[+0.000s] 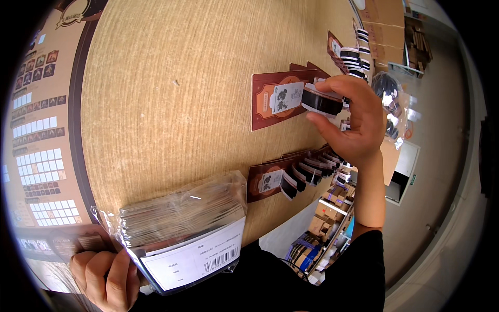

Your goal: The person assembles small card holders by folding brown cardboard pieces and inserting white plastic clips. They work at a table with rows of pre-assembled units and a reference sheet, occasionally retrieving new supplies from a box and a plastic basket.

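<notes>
My right hand reaches over the right part of the table. Its thumb and forefinger are closed around a small black roll with pale edges. The roll sits against a reddish-brown card with a cartoon picture. At the lower left, my left hand has its fingers curled at the corner of a clear plastic pack. Thin, flat pieces are stacked inside the pack, and a white barcode label faces me. My left thumb is hidden.
A row of similar cards with black rolls lies nearer me, and more rolls stand at the far right. A large printed brown sheet covers the left side. Cardboard boxes lie beyond the wooden table.
</notes>
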The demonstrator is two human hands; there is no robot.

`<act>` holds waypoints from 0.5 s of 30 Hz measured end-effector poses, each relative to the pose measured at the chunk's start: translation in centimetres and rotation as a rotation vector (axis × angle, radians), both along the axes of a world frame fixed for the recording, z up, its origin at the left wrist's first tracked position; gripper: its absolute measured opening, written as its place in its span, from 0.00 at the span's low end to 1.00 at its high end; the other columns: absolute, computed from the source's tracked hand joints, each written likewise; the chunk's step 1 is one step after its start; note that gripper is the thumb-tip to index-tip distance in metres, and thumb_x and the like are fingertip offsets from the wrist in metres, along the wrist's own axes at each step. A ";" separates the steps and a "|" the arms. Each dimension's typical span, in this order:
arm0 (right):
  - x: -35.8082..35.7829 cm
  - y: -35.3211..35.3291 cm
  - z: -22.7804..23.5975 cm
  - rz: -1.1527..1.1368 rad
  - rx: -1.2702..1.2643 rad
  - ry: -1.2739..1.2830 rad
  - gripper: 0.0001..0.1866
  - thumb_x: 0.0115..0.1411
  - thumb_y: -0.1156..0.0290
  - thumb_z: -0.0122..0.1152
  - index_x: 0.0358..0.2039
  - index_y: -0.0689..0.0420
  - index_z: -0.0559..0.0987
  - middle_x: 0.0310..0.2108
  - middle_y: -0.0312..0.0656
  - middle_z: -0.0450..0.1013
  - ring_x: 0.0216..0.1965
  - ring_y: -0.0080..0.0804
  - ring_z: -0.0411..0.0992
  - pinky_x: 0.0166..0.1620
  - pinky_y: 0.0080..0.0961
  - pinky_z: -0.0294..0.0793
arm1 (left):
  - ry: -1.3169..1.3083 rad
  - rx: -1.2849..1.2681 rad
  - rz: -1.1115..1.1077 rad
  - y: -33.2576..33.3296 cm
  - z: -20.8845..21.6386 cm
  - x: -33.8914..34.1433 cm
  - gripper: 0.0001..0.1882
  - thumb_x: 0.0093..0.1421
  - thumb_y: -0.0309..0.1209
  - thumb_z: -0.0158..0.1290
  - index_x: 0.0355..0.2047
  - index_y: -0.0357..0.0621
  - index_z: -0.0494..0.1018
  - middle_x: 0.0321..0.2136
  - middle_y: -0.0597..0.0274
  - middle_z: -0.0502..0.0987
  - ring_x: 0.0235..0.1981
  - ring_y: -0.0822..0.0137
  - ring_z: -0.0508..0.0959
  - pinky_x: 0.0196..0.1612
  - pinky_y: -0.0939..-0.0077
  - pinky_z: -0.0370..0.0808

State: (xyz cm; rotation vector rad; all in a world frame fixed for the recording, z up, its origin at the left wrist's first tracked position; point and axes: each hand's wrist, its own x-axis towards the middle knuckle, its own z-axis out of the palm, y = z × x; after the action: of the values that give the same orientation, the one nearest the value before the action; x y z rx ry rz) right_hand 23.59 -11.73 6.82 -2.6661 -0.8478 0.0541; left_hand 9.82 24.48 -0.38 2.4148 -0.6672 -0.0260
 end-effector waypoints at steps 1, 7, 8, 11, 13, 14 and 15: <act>0.0 0.0 0.2 -0.029 -0.051 0.003 0.24 0.39 0.82 0.66 0.40 0.61 0.71 0.35 0.43 0.71 0.36 0.31 0.71 0.43 0.23 0.70 | 0.006 -0.002 0.002 0.0 0.0 0.0 0.17 0.40 0.22 0.52 0.35 0.38 0.69 0.27 0.56 0.67 0.29 0.59 0.67 0.31 0.66 0.67; 0.0 -0.7 0.0 -0.202 -0.181 -0.012 0.28 0.40 0.84 0.64 0.45 0.59 0.68 0.36 0.43 0.72 0.40 0.30 0.72 0.46 0.24 0.69 | 0.006 -0.035 -0.003 0.0 -0.1 -0.1 0.16 0.41 0.23 0.53 0.34 0.36 0.69 0.26 0.55 0.67 0.27 0.58 0.67 0.30 0.66 0.67; 0.1 -0.8 0.3 -0.205 -0.226 -0.003 0.29 0.40 0.84 0.64 0.46 0.58 0.68 0.36 0.42 0.73 0.41 0.30 0.72 0.46 0.24 0.69 | 0.015 -0.051 -0.015 0.0 0.0 0.1 0.15 0.41 0.23 0.53 0.33 0.35 0.69 0.25 0.55 0.67 0.27 0.58 0.68 0.30 0.66 0.67; 0.3 -0.9 0.5 -0.269 -0.228 0.076 0.30 0.40 0.85 0.63 0.47 0.56 0.68 0.36 0.41 0.74 0.41 0.31 0.72 0.47 0.25 0.68 | -0.027 -0.114 0.013 -0.3 -0.3 0.7 0.14 0.43 0.26 0.54 0.33 0.36 0.72 0.22 0.59 0.69 0.24 0.62 0.69 0.30 0.66 0.71; 0.5 -1.1 0.2 -0.271 -0.241 0.105 0.30 0.40 0.84 0.63 0.47 0.56 0.69 0.39 0.41 0.73 0.42 0.33 0.71 0.48 0.25 0.68 | -0.043 -0.106 0.056 -0.6 0.0 0.6 0.13 0.42 0.25 0.55 0.32 0.35 0.73 0.22 0.57 0.69 0.23 0.61 0.69 0.27 0.69 0.68; 0.4 -1.2 0.2 -0.219 -0.290 0.039 0.28 0.41 0.83 0.62 0.47 0.56 0.69 0.41 0.42 0.72 0.44 0.34 0.70 0.48 0.25 0.67 | -0.063 -0.104 0.081 -0.9 0.0 0.7 0.14 0.42 0.26 0.55 0.32 0.36 0.73 0.22 0.57 0.69 0.23 0.60 0.69 0.26 0.69 0.67; 0.2 -1.2 0.2 -0.168 -0.336 -0.029 0.27 0.42 0.83 0.62 0.46 0.56 0.70 0.42 0.42 0.71 0.45 0.35 0.69 0.48 0.25 0.67 | -0.084 -0.101 0.107 -1.0 0.2 0.5 0.14 0.42 0.26 0.56 0.32 0.36 0.73 0.23 0.57 0.69 0.23 0.60 0.69 0.25 0.69 0.66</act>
State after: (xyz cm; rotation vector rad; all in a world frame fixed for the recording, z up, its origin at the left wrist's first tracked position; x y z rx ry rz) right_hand 23.77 -12.94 7.06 -3.0501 -0.6691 0.1271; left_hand 10.36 23.50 -0.21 2.3609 -0.5620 0.1500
